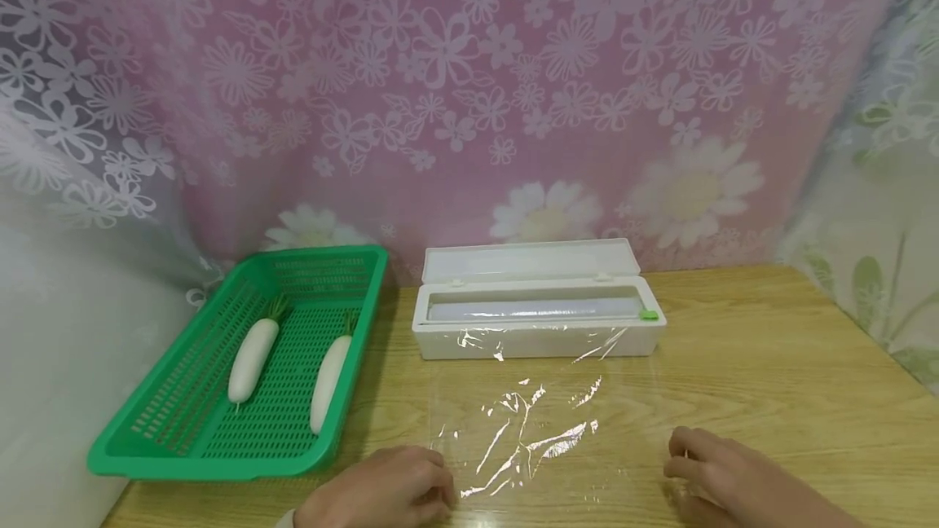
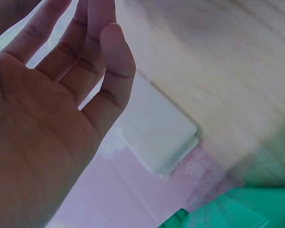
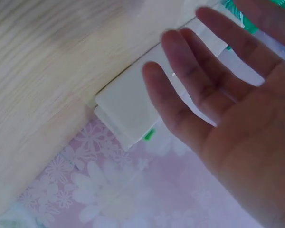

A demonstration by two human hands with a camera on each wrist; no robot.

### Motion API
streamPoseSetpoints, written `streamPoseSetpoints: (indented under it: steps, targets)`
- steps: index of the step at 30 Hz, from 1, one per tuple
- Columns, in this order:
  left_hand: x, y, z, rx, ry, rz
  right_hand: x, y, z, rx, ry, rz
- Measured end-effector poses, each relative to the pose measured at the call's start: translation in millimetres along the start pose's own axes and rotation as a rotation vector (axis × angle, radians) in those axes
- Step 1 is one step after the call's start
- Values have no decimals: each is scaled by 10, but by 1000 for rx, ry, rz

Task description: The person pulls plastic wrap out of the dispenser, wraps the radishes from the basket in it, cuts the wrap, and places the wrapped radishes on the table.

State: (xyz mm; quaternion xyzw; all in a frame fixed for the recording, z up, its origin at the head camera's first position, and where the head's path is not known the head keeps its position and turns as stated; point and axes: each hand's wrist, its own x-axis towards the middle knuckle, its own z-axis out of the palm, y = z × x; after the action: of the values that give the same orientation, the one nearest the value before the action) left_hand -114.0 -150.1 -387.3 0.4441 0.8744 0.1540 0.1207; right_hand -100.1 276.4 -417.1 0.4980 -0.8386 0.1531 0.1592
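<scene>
A sheet of clear plastic film (image 1: 528, 446) runs from a white film box (image 1: 539, 342) down over the wooden table, wrinkled and glinting. My left hand (image 1: 389, 489) is at its left front edge, fingers loosely bent; in the left wrist view the left hand (image 2: 52, 109) has its fingertips partly cut off by the frame. Beside the film's right edge is my right hand (image 1: 722, 475). The right wrist view shows the right hand (image 3: 228, 114) with fingers spread and relaxed, nothing visible in them. Whether either hand touches the film is hard to tell.
The box's lid (image 1: 528, 261) stands raised, with a roll (image 1: 535, 310) inside and a green slider (image 1: 649, 315) at its right end. Left of it, a green basket (image 1: 213, 467) holds two white radishes (image 1: 253, 358). A pink floral curtain (image 1: 455, 104) hangs behind the table (image 1: 778, 357).
</scene>
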Motion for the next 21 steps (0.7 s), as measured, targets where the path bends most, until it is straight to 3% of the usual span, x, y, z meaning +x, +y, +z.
streamPoseSetpoints:
  steps: [4, 10, 16, 21]
  targets:
    - [-74, 38, -136, 6, 39, -19, 12, 24, -8, -32, 8, 34]
    - [-287, 50, -420, 11, 193, 28, -33, 45, 59, -66, -13, 68]
    - [-479, 35, -726, -21, 275, -54, -34, 20, 111, -50, -24, 130]
    - [-558, -64, -983, -8, 327, -78, -11, 17, 121, -18, -34, 136]
